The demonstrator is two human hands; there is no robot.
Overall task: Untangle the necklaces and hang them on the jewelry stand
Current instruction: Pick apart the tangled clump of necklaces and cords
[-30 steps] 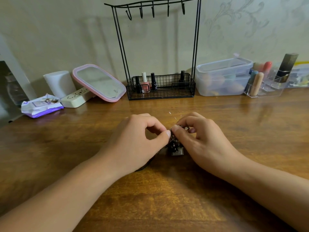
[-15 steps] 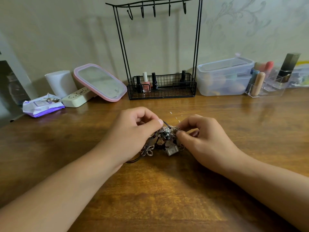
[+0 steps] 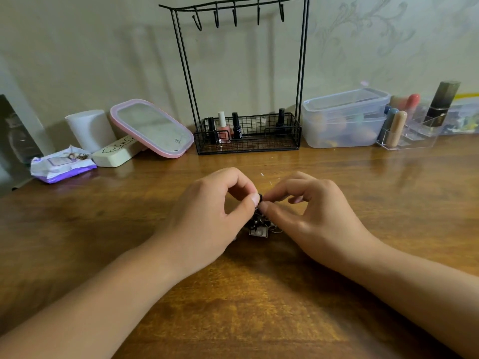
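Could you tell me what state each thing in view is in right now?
necklaces: tangled in a clump on the table, pinched by both hands.
left hand: pinching the clump.
right hand: pinching the clump.
jewelry stand: upright, all hooks bare.
nail polish bottles: upright in the stand's basket, capped.
mirror: leaning, tilted back.
plastic tub: lid on.

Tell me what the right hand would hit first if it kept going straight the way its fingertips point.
The right hand points leftward, so it would almost at once meet the left hand, whose fingertips pinch the same tangle of necklaces between them. Depth looks matched, though one view cannot confirm it.
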